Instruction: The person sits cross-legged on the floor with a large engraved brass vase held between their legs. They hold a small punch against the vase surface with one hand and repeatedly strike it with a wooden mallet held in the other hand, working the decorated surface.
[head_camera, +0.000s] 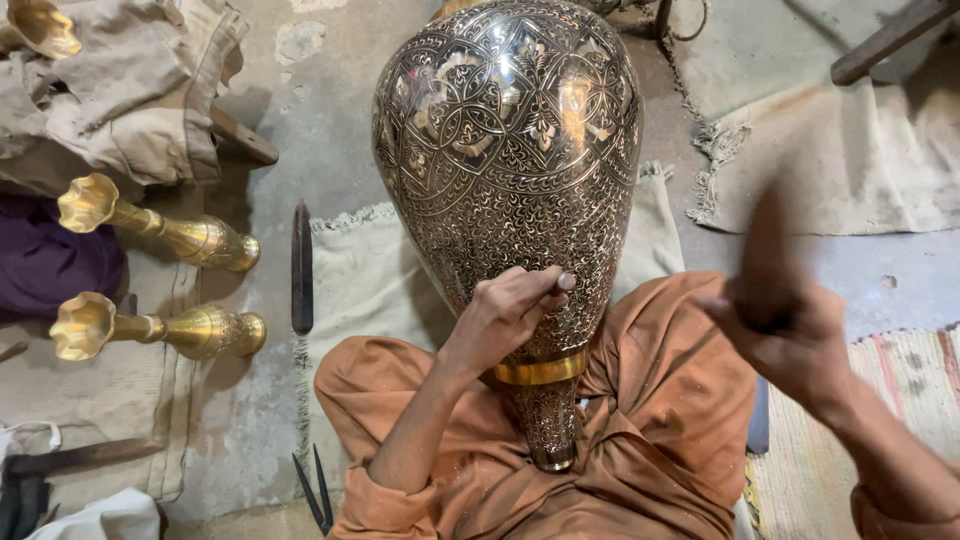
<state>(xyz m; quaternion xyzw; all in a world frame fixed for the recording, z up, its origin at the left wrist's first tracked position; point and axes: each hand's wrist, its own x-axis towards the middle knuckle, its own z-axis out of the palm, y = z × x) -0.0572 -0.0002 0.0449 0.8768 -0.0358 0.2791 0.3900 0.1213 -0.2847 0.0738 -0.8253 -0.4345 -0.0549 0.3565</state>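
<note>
Pinching a thin chisel (553, 283) against the engraved brass vase (508, 170), the left hand (510, 312) steadies; right hand (775, 320) blurs around a handle.

Right hand (775, 325) motion-blurred, whatever it grips unreadable. Tool tip under left hand (510, 310) hidden by fingers. Engraved vase (510, 150) top cut off by frame edge.

Grey concrete floor (320, 120) under cloths (860, 160), brass vases (200, 240), file (301, 265).
</note>
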